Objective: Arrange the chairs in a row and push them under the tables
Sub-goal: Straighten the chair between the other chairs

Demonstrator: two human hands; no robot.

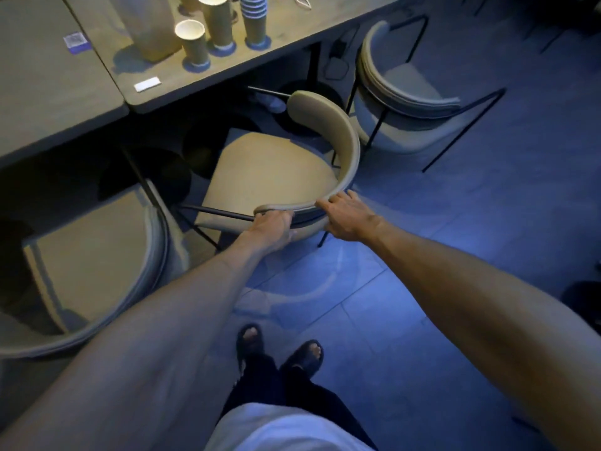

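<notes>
A beige chair (270, 170) with a curved padded backrest and thin black legs stands in the middle, its seat front near the edge of the right table (227, 79). My left hand (273, 227) grips the near end of its backrest from below. My right hand (344, 218) is closed over the backrest rim just to the right. A second chair (94, 265) stands at lower left, partly beneath the left table (48, 102). A third chair (406, 89) stands at upper right beside the right table, turned at an angle.
Several paper cups (192, 40) and a tall paper bag (149, 27) stand on the right table, with a small white card (147, 84). Tiled floor (455, 255) stretches to the right. My sandalled feet (279, 349) are below the middle chair.
</notes>
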